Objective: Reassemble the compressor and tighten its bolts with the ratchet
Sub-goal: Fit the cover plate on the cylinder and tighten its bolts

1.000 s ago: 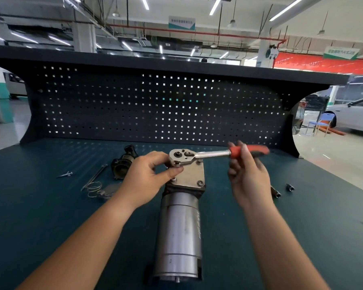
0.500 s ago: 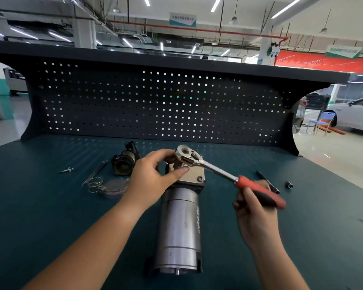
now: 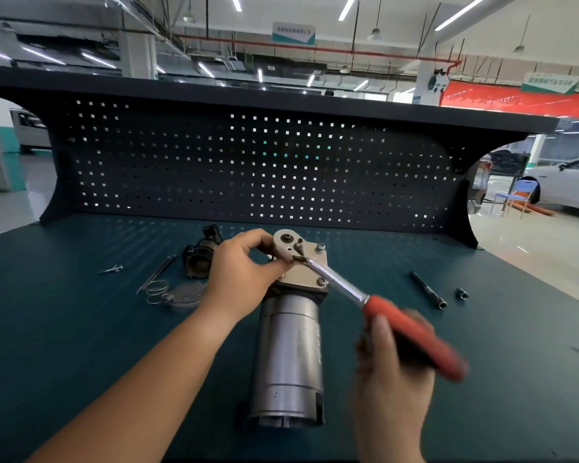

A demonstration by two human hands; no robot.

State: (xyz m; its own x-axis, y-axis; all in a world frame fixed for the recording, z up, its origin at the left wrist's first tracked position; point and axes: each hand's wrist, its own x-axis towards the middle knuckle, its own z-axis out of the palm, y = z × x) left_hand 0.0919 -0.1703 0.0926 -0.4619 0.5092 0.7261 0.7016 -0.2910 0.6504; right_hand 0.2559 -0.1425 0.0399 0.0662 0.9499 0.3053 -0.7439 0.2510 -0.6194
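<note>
The silver cylindrical compressor (image 3: 290, 355) lies on the dark green bench, its tan end plate (image 3: 310, 274) facing away from me with bolts in its corners. The ratchet (image 3: 335, 282) has its metal head on the plate's far left corner and an orange handle slanting toward the lower right. My left hand (image 3: 239, 272) pinches the ratchet head and steadies it on the plate. My right hand (image 3: 393, 365) grips the orange handle, which is blurred by motion.
Left of the compressor lie a black housing part (image 3: 201, 253), a wire spring clip with a round cover (image 3: 173, 294), a thin rod (image 3: 157, 272) and a small screw (image 3: 112, 269). A black extension bar (image 3: 427, 289) and a small socket (image 3: 462, 293) lie at the right. A pegboard wall (image 3: 248, 168) backs the bench.
My right hand has swung the ratchet handle clockwise, from pointing right to pointing toward me at the lower right. My left hand has stayed on the ratchet head.
</note>
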